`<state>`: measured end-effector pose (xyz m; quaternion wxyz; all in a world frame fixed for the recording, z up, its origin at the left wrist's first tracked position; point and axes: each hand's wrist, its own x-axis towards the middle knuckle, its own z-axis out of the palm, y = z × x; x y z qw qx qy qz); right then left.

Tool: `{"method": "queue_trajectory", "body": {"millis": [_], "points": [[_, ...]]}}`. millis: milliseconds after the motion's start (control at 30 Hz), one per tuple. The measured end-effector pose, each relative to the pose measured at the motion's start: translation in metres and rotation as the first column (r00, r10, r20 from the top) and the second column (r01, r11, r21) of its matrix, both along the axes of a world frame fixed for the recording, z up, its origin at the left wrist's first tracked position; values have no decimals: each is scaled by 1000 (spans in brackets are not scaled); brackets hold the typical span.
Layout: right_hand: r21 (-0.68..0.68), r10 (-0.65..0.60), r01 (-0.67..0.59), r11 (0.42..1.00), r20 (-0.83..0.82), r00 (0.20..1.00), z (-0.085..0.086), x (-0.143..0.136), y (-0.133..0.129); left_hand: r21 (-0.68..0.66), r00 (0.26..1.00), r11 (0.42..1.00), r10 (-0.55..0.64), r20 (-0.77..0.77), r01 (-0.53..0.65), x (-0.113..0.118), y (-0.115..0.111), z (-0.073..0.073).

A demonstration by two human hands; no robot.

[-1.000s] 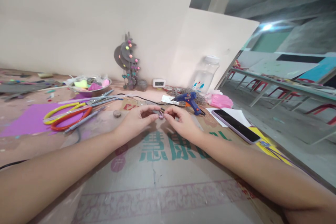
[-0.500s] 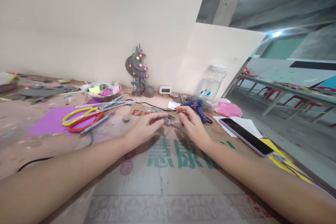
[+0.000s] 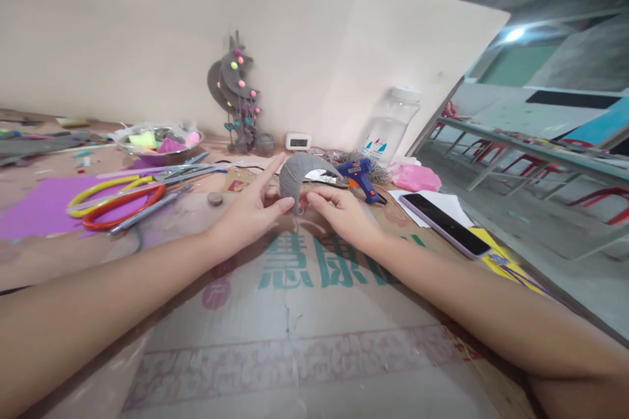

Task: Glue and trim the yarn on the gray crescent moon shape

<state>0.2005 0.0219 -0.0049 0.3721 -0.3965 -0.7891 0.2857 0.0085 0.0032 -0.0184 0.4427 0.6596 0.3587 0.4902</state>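
A grey crescent shape [image 3: 293,177], which looks wrapped in yarn, stands raised above the printed cardboard [image 3: 236,321]. My left hand [image 3: 255,209] grips its left side, thumb in front and the index finger stretched upward. Close to its lower right part is my right hand [image 3: 339,213], with thumb and fingers pinched together; what they hold is too small to name. Just behind the right hand lies a blue glue gun [image 3: 362,180]. The crescent's thin tip reaches toward the glue gun.
Yellow-handled [image 3: 105,196] and red-handled scissors [image 3: 122,208] lie on purple paper [image 3: 37,206] at left. Behind are a bowl [image 3: 162,156], a grey moon decoration [image 3: 240,91], a small clock [image 3: 298,141] and a bottle [image 3: 386,131]. A phone [image 3: 445,225] lies at right.
The grey crescent now stands upright in my left hand; before, it was not visible in that form. My right hand has closed into a pinch. The view has shifted slightly right and down.
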Motion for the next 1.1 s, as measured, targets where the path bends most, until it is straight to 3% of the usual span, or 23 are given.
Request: {"method": "queue_trajectory", "body": {"millis": [167,267,400,500,600,767,967,1100], "points": [[-27,42,-46,999,-114,993,-3,-2,5,-12,996,996,-83,13,83,4,0,-1],[35,35,-32,999,-83,996,-3,-3,3,-18,992,992,-127,-13,126,5,-2,5],[145,61,-63,987,23,998,-2,-4,-4,-22,995,999,21,-97,-23,3,-4,12],[130,28,-31,991,21,999,1,-4,-6,-11,988,995,98,-115,-100,2,-3,12],[121,-53,49,991,29,998,6,-4,-4,13,981,993,114,-157,-113,1,-1,11],[233,-142,124,964,64,988,14,-4,-5,-15,986,999,28,-164,-31,2,-1,8],[-10,-78,78,997,39,996,10,-3,-2,11,977,999,-47,-210,50,0,0,3],[-160,-64,69,985,36,997,9,-5,-2,9,984,998,-52,-171,55,3,-2,2]]}}
